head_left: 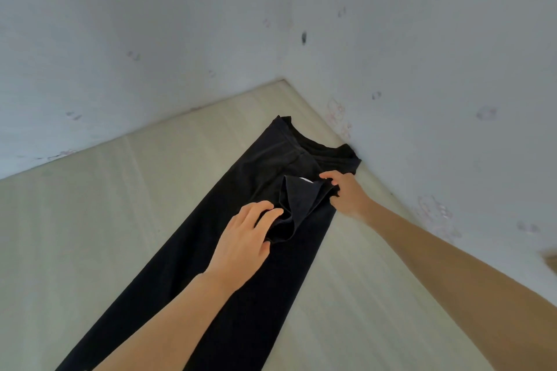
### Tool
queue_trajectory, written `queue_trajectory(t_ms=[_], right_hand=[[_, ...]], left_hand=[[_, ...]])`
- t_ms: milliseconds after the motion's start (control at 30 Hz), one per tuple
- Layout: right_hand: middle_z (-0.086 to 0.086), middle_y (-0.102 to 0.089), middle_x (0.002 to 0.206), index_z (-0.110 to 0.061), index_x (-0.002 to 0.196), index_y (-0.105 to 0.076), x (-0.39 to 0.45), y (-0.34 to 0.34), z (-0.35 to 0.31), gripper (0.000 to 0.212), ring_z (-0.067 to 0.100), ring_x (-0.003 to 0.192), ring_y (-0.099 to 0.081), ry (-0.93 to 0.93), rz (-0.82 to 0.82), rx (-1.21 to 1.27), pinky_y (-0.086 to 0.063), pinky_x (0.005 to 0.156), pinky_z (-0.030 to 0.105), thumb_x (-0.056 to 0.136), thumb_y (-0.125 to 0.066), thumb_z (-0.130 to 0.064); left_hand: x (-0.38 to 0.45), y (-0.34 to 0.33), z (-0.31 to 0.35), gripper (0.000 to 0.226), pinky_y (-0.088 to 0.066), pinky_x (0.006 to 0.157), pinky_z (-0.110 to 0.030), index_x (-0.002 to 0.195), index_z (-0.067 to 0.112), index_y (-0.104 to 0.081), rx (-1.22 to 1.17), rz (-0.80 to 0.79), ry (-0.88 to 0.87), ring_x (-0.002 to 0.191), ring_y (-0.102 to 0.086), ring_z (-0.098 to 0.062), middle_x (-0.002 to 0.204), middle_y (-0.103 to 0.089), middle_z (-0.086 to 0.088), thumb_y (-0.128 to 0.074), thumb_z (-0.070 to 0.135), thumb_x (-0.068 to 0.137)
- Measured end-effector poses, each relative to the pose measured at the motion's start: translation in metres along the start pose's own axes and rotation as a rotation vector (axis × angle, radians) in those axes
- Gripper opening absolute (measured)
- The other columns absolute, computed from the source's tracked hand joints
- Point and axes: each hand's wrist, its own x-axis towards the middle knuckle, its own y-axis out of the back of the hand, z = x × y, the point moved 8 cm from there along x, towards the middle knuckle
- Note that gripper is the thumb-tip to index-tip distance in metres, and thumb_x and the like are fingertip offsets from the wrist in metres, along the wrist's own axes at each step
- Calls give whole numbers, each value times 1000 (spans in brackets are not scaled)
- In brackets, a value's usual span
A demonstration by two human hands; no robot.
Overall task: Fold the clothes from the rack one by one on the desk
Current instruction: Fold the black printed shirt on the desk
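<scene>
My left hand (245, 242) and right hand (346, 193) both pinch the black garment's (211, 265) flap between them; uneven pulling could skew the fold.

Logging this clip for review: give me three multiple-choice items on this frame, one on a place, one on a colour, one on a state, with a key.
1. Where does the garment lie?
A. on the desk, reaching toward the wall corner
B. on a rack
C. on the floor

2. What colour is the garment?
A. white
B. black
C. red

3. What are the hands doing?
A. both hanging idle
B. only one touches the cloth
C. both hold a raised fold

Key: 1 A, the cloth is stretched along the pale desk. 2 B, it is dark all over. 3 C, the left hand and the right hand each have a grip on the lifted fold.
</scene>
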Motion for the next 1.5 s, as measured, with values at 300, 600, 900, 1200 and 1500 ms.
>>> queue_trajectory(t_ms=[300,600,900,1200,1500], right_hand=[[3,-42,138,-31,136,-48,23,-23,-46,42,36,129,-33,83,-43,-326,-32,103,45,95,-56,-34],[2,-48,129,-25,107,-62,14,18,-25,31,34,123,-35,-8,120,-375,-37,94,44,90,-50,-2],[7,-45,105,-21,96,-56,-28,-6,24,36,31,101,-53,-68,32,-167,-37,71,17,81,-49,11],[9,-60,92,-11,96,-63,-43,17,-13,16,22,70,-64,-92,178,210,-52,53,16,91,-52,-1],[12,-61,74,-6,100,-62,-6,37,-63,15,23,61,-63,-220,153,494,-59,58,33,90,-52,-4]], left_hand=[[1,-17,-7,19,-52,85,-32,97,20,-74,79,-66,50,96,-62,-18,98,-66,4,-78,24,78],[-7,-34,23,12,-49,63,-25,92,20,-72,105,-38,-183,72,-55,-11,84,-60,6,-68,29,86],[-45,-55,17,45,-34,106,-27,146,23,-39,82,-376,-48,130,-36,-13,150,-31,6,-41,29,101],[-35,-48,10,59,-50,87,-27,149,27,-25,56,-316,158,107,-49,-13,134,-38,3,-53,28,97],[-10,-31,-4,17,-45,61,-24,86,15,-47,-201,-80,344,67,-47,-11,90,-44,7,-55,27,94]])
